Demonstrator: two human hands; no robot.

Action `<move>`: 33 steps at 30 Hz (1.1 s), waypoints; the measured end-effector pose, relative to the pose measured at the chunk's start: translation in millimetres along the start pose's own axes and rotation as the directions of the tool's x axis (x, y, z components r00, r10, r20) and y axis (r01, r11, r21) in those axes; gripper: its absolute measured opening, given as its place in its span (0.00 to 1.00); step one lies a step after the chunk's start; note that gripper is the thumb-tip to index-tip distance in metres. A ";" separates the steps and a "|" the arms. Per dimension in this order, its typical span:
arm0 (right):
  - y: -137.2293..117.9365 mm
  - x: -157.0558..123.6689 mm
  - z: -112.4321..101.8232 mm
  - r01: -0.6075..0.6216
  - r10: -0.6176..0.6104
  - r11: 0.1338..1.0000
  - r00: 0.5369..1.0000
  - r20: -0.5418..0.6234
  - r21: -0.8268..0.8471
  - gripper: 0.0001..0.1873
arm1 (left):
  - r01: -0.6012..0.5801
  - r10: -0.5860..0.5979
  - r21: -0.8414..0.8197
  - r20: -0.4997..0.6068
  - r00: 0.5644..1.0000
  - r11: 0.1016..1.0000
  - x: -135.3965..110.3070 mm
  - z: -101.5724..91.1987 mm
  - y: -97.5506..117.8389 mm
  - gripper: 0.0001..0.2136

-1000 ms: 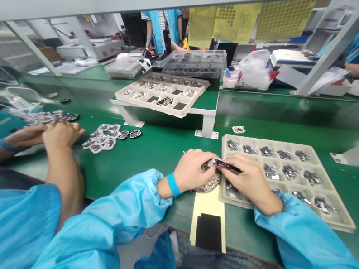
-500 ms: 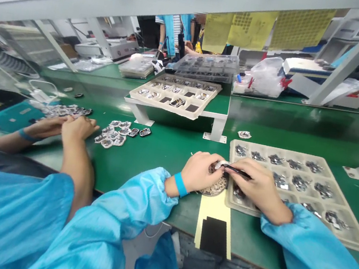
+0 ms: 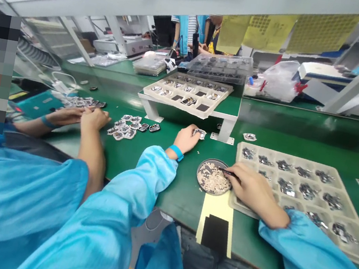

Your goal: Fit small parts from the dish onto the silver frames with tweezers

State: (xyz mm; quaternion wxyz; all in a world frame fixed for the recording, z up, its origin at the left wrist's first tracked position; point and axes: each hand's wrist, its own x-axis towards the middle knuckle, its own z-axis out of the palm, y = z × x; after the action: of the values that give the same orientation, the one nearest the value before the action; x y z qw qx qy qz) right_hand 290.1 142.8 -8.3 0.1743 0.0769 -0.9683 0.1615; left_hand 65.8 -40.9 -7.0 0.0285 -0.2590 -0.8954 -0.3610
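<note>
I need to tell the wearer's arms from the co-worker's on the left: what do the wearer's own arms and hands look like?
Both arms wear loose, shiny light-blue smock sleeves, gathered at the cuffs. The left hand is bare, with a blue band around its wrist. The right hand is bare too, with no band or glove showing. No cables or markings are visible on either sleeve.

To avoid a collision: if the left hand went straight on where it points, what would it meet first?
Probably the white foot of the raised stand; the left hand already holds a small part just before it. Depth is unclear.
</note>
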 end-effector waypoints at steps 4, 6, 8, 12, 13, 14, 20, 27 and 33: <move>-2.0 -9.2 -1.2 -0.036 0.037 0.994 0.999 -0.011 0.100 0.10 | 0.047 -0.046 0.044 -0.008 0.999 0.998 16.0 -1.1 -19.3 0.12; 0.1 -16.6 -1.0 -0.026 0.031 0.986 0.999 -0.032 0.164 0.09 | 0.066 -0.064 0.078 -0.022 0.998 0.995 18.4 -1.8 -24.5 0.12; 5.0 -24.1 0.3 0.009 0.008 0.976 0.997 -0.075 0.217 0.09 | 0.109 -0.104 0.119 -0.049 0.993 0.987 20.2 -6.2 -31.3 0.12; 15.2 -33.5 4.1 0.040 -0.013 0.968 0.994 -0.107 0.249 0.08 | 0.218 -0.197 0.193 -0.124 0.973 0.957 19.3 -26.1 -48.6 0.12; 16.4 -34.5 4.7 0.040 -0.014 0.969 0.994 -0.106 0.245 0.08 | 0.234 -0.206 0.209 -0.144 0.968 0.950 17.8 -30.4 -51.4 0.14; 16.9 -35.1 5.0 0.038 -0.014 0.970 0.995 -0.101 0.242 0.08 | 0.240 -0.206 0.222 -0.163 0.965 0.945 16.0 -33.2 -52.9 0.15; 12.6 -34.1 4.0 0.024 -0.003 0.964 0.997 -0.082 0.264 0.08 | 0.109 -0.076 0.287 -0.125 0.989 0.952 8.6 -17.5 -40.4 0.29; 4.2 -26.2 -7.4 0.049 0.007 0.951 0.983 -0.182 0.305 0.06 | 0.201 -0.120 0.319 -0.258 0.959 0.926 6.1 -26.9 -34.7 0.14; 6.1 -20.0 -28.4 -0.073 0.226 0.919 0.903 -0.366 0.387 0.11 | -0.005 0.027 0.240 -0.090 0.996 0.971 23.2 10.2 -13.6 0.15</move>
State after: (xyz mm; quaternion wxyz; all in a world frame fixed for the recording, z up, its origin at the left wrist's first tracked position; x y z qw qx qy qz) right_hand 316.3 160.0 8.0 0.3398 -0.0027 -0.8674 0.3636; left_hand 40.6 -32.1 -17.6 0.1039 -0.2438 -0.9280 -0.2617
